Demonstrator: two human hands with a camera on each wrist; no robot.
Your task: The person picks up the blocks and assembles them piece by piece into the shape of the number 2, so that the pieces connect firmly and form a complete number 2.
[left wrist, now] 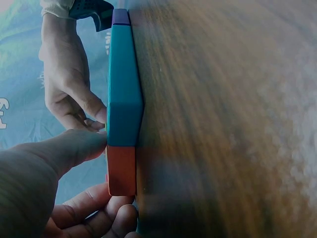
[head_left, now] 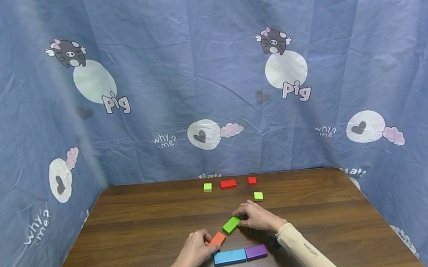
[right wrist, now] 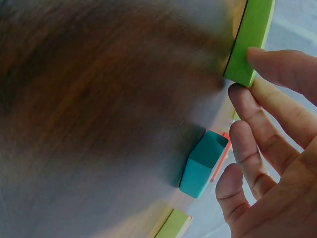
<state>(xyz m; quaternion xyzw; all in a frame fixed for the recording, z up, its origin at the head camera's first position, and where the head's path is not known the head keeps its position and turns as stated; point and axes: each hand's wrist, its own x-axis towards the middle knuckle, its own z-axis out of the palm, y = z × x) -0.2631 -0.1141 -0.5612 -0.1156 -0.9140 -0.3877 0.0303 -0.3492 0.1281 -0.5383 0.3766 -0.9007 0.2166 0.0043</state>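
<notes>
Orange block (head_left: 217,239) is on the bench (head_left: 131,246), roughly mid-width, on a slant just beyond the L end of the blue block (head_left: 229,257). L hand (head_left: 193,252) has it: thumb at the near end, fingers curled at the other side, gap b/w them abt the block's own size. Can't tell if orange & blue touch.

Green block (head_left: 231,225) is on the same slant, its near end just beside orange's far end. R hand (head_left: 258,217) pinches its far end b/w thumb & index; other fingers loosely bent, w/ nothing in them per R wrist view. Blue-green block (right wrist: 203,163) sits past those fingertips in that view; can't make it out in head view.

Purple block (head_left: 256,252) is end to end w/ blue, on its R, nearest the person. Far edge of bench, L to R: lime block (head_left: 208,187), long red block (head_left: 228,184), small red block (head_left: 252,180), all well apart from the hands. 2nd lime block (head_left: 258,196) is a bit nearer, just beyond R hand. Blue pig-print curtain (head_left: 172,88) behind; cream sleeves (head_left: 307,250) on both arms.
</notes>
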